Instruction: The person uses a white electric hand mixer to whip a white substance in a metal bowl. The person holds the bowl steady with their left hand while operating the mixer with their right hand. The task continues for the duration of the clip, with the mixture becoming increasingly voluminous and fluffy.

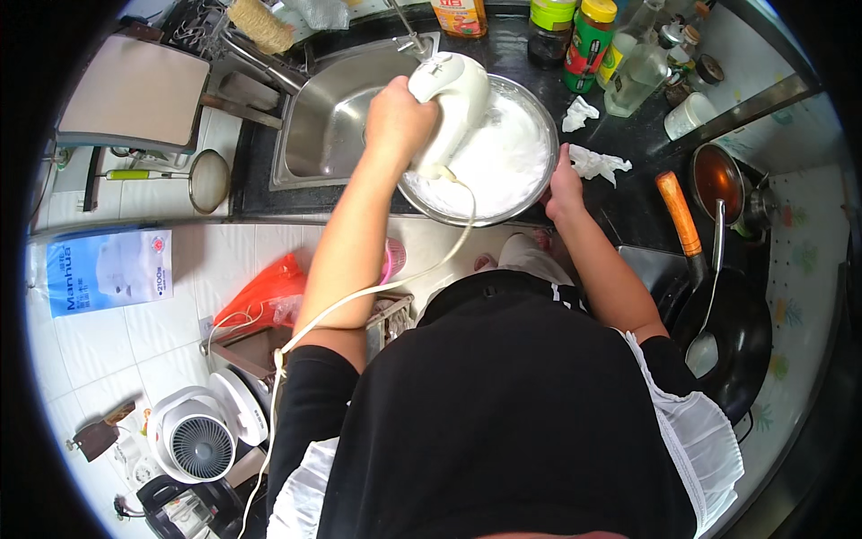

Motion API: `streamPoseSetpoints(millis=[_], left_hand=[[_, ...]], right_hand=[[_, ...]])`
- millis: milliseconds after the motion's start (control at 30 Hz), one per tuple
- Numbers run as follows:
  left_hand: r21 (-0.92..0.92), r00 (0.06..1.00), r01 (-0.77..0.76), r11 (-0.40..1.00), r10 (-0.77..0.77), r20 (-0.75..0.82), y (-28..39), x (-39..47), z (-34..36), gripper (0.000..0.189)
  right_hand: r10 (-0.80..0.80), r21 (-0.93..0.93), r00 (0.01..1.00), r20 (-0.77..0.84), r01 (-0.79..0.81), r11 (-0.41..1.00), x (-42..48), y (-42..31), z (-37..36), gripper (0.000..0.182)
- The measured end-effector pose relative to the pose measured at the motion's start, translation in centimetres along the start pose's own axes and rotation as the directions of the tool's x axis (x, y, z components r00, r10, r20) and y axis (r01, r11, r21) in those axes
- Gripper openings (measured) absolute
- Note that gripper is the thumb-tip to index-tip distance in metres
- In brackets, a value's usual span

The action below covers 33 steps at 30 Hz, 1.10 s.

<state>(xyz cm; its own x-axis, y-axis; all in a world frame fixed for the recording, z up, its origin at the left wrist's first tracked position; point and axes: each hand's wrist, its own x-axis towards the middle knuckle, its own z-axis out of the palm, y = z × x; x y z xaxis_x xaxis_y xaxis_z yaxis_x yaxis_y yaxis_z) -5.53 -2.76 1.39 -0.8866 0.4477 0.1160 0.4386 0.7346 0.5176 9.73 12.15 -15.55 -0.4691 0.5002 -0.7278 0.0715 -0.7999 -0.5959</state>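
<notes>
My left hand (402,118) grips the handle of a white electric hand mixer (465,87). The mixer is tilted over a round metal bowl (549,111), and its beaters are hidden from me. White, foamy cream (502,151) covers the inside of the bowl. At the bowl's right rim, my right hand (564,185) holds it from the side, with some fingers hidden. A pale power cord (404,277) runs from the mixer across my left arm and down past my body.
Left of the bowl lies a steel sink (326,128) with a faucet (411,42). Crumpled tissues (596,164), bottles and jars (588,47) stand to the right on the black counter. A wok (734,343) holding a ladle (704,354) sits nearer my right elbow. A white fan (202,445) is at lower left.
</notes>
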Motion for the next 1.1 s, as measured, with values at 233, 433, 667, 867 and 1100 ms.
streamPoseSetpoints(millis=[233,433,667,867,1100], left_hand=[[-0.187,0.978,-0.006,0.982,0.045,0.203,2.3,-3.5,1.2,0.032],[-0.207,0.949,0.078,0.975,-0.009,0.314,0.5,-5.5,-2.6,0.033],[0.215,0.981,-0.126,0.969,0.09,0.17,-0.8,-4.7,-4.8,0.027],[0.215,0.997,-0.074,0.974,0.066,0.044,-1.6,-0.8,-3.6,0.028],[-0.225,0.996,0.01,0.974,0.01,0.085,-1.9,1.2,2.5,0.032]], right_hand=[[-0.108,0.149,0.994,0.003,0.106,0.983,0.4,-0.3,-0.2,0.062],[-0.234,0.112,0.961,-0.145,0.251,0.962,0.5,-0.4,0.3,0.069],[-0.12,0.012,0.992,0.043,0.12,0.993,-2.0,-1.1,-0.3,0.056],[-0.258,-0.008,0.966,-0.029,0.257,0.966,1.5,1.0,-0.5,0.061],[-0.239,-0.046,0.971,-0.008,0.238,0.97,-1.1,0.5,0.5,0.059]])
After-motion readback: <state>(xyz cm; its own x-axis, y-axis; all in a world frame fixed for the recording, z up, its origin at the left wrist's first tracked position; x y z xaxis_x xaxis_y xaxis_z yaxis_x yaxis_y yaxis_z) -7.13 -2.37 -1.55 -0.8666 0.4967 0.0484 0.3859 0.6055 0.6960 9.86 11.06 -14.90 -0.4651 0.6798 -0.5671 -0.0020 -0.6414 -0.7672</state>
